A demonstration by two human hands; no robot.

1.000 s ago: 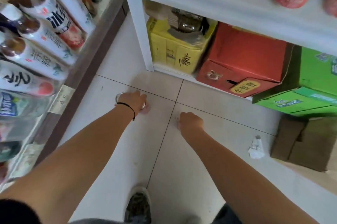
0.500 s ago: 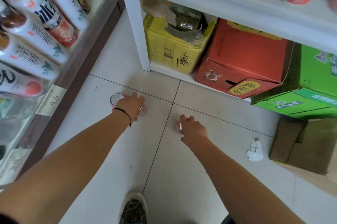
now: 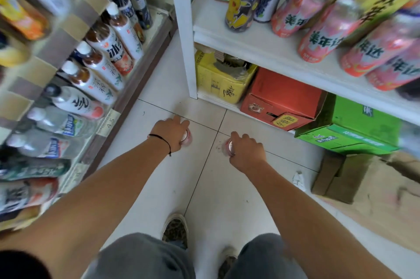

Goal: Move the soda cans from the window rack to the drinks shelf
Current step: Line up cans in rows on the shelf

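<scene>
Two pink soda cans are gripped from above, one in each hand, above the tiled floor (image 3: 145, 187) in front of the white shelf post (image 3: 181, 28). The left hand (image 3: 169, 134) is curled over the left can (image 3: 186, 138), just left of the post's foot; the right hand (image 3: 246, 152) is wrapped round the right can (image 3: 230, 147), just right of it. Half a second earlier both hands were seen lower, at cans that looked to be standing on the tiles; now the view is raised and more of the pink bottles (image 3: 318, 35) on the white shelf (image 3: 261, 44) right of the post is taken in. The cans are judged to have been picked up, so the carrying stage appears to be under way, with placement not yet done. Each can is held upright, its long axis vertical and its silver top turned toward the camera.
</scene>
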